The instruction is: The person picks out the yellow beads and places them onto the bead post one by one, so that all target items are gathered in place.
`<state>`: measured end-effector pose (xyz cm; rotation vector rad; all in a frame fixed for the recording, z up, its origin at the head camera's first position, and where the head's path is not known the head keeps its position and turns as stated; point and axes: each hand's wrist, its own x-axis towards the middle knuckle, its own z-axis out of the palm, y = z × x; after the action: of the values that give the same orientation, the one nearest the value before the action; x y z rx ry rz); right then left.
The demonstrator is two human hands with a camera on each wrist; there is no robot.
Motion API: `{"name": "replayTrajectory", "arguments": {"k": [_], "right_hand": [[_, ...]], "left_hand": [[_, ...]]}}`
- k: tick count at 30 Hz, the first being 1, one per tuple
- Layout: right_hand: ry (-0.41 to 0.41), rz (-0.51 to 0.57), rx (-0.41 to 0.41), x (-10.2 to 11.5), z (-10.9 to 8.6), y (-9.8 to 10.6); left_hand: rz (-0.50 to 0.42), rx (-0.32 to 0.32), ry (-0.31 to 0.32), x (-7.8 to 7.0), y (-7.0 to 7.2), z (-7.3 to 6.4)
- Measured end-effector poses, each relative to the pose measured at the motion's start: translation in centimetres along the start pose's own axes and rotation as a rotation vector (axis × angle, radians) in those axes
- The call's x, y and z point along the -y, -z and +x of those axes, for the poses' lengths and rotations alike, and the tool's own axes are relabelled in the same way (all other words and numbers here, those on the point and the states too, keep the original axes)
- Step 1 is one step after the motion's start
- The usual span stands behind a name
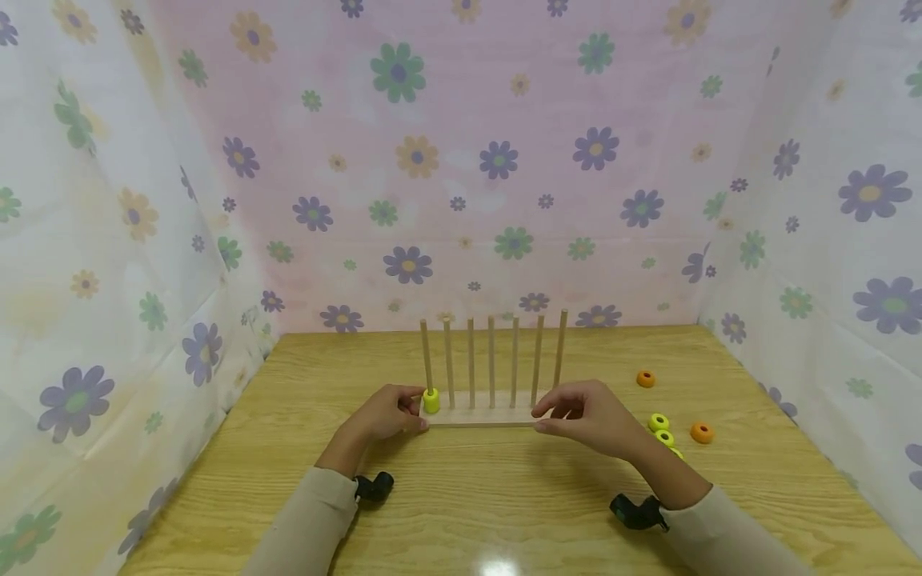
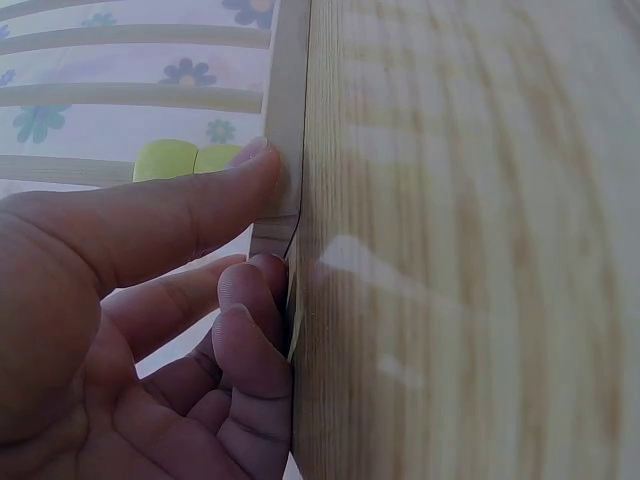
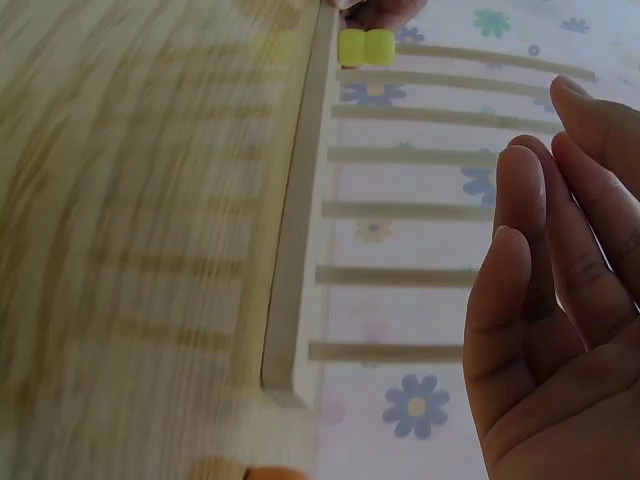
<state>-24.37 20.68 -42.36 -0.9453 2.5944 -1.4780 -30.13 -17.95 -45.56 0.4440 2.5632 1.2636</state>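
A wooden peg rack (image 1: 479,417) with a row of several upright pegs stands in the middle of the table. Two yellow beads (image 3: 366,48) are stacked at the bottom of its leftmost peg. My left hand (image 1: 385,412) holds the rack's left end, thumb along the front edge beside the beads and fingers curled at the end face, as the left wrist view shows. By the rack's right end, my right hand (image 1: 591,416) is held with loosely bent fingers and nothing between them. In the right wrist view a gap shows between those fingers and the base.
To the right of my right hand lie several loose yellow beads (image 1: 659,422), partly hidden by the forearm. One orange bead (image 1: 702,433) is beside them, another orange bead (image 1: 646,379) farther back. Flowered cloth (image 1: 461,160) encloses the wooden table (image 1: 461,496) at back and sides.
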Motion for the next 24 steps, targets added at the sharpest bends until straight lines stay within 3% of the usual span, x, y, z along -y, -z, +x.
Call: {"name": "replayTrajectory", "arguments": {"k": [8,24], "right_hand": [[-0.014,-0.004,0.019,-1.6,-1.1,1.5],[-0.099,0.029,0.089,-4.7,-2.6,6.3]], "left_hand": [[-0.03,0.005,0.002,-0.2,0.1,-0.1],[-0.005,-0.008,0.003,-0.3,-0.2,-0.2]]}}
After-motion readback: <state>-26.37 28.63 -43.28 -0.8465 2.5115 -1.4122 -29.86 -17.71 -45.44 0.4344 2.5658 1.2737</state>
